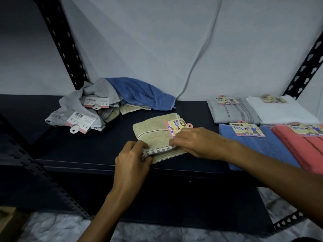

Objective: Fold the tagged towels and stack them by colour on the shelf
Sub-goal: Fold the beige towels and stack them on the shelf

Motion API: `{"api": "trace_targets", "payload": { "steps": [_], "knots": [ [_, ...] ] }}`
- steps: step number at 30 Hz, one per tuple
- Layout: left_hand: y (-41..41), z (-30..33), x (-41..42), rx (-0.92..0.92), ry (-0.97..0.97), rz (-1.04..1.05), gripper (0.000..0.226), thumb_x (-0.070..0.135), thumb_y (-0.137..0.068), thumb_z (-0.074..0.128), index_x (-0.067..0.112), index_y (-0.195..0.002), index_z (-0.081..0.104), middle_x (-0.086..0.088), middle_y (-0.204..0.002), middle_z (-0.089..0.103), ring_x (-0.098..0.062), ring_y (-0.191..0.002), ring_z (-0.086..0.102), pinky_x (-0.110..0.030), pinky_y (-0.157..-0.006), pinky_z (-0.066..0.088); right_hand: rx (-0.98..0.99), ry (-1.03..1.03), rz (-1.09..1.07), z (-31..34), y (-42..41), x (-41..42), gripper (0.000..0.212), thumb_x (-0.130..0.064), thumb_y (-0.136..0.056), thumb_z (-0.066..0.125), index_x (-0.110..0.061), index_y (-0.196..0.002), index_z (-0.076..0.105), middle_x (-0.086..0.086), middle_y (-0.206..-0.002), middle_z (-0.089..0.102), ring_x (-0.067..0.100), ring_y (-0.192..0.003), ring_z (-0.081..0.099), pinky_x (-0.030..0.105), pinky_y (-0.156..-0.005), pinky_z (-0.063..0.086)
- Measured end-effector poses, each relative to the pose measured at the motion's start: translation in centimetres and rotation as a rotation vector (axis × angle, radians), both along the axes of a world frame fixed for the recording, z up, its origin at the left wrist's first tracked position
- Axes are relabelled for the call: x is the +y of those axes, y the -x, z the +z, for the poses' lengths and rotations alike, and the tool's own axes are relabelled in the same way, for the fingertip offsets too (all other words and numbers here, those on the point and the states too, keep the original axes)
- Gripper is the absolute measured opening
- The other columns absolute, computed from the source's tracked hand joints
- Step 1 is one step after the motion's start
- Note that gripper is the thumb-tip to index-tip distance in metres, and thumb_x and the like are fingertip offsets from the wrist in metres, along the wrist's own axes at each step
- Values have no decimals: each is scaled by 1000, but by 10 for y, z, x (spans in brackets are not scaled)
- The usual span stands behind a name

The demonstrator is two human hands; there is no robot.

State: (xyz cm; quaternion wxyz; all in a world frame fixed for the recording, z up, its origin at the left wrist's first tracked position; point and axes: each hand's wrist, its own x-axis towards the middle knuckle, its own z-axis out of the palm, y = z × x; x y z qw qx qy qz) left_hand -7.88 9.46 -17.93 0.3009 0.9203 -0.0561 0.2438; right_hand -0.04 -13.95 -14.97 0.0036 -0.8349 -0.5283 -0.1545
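A folded beige towel [153,133] with a pink-edged tag [176,127] lies near the front of the dark shelf [78,151]. My left hand [132,159] pinches its checkered front-left corner. My right hand [194,142] holds the same checkered edge on the right, partly over the tag. At the right lie folded grey [232,111], white [283,111], blue [258,147] and coral [304,149] towels, each with a tag on top. An unfolded pile at the back left holds light grey [73,109], blue [143,93] and beige [118,113] towels.
Black perforated uprights stand at the back left [64,46] and back right [304,67]. A grey cable [201,55] runs down the pale wall behind the shelf. A lower shelf [174,206] and marbled floor [52,227] show below.
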Motion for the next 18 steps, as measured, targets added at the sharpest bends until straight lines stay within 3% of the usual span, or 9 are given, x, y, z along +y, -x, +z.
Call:
{"api": "trace_targets", "payload": {
  "steps": [3, 7, 9, 12, 14, 18],
  "knots": [
    [3, -10, 9, -90, -111, -55, 28, 4, -68, 84, 13, -91, 71, 1, -88, 66, -22, -74, 61, -33, -61, 49, -56, -47, 12, 1, -3, -11, 49, 7, -86, 50, -19, -127, 50, 5, -109, 68, 28, -90, 65, 41, -55, 56],
    [2, -17, 17, -184, -131, -101, 25, 1, -73, 81, 9, -94, 72, -2, -85, 69, -22, -72, 65, -32, -59, 53, -135, -85, 17, -4, 2, -16, 48, 2, -89, 33, -9, -123, 64, 10, -115, 69, 30, -93, 70, 41, -51, 57],
    [2, -21, 17, -203, -145, -115, 22, 2, -76, 80, 8, -96, 72, -3, -85, 69, -21, -70, 65, -32, -57, 54, -135, -60, 5, -13, 6, -18, 50, 2, -88, 31, -8, -125, 63, 13, -118, 68, 32, -99, 70, 43, -53, 59],
    [3, -25, 18, -248, -201, -107, 19, 19, -87, 62, 9, -98, 72, -3, -87, 69, -21, -74, 66, -33, -57, 55, -136, -37, -30, -19, 12, -18, 50, -1, -87, 31, -13, -131, 52, 16, -120, 67, 33, -101, 70, 43, -52, 59],
    [4, -29, 20, -285, -277, -66, 29, 27, -89, 53, 9, -99, 73, -4, -87, 71, -24, -74, 66, -35, -56, 55, -126, -40, -57, -21, 17, -16, 52, -3, -85, 31, -11, -128, 59, 17, -119, 67, 34, -100, 70, 44, -52, 59],
    [8, -36, 26, -345, -374, -15, 29, 27, -92, 55, 8, -101, 75, -2, -91, 73, -25, -76, 61, -36, -58, 46, -158, -57, -90, -27, 28, -12, 51, 2, -79, 38, -5, -120, 68, 17, -117, 68, 34, -103, 69, 42, -60, 61]
  ]
}}
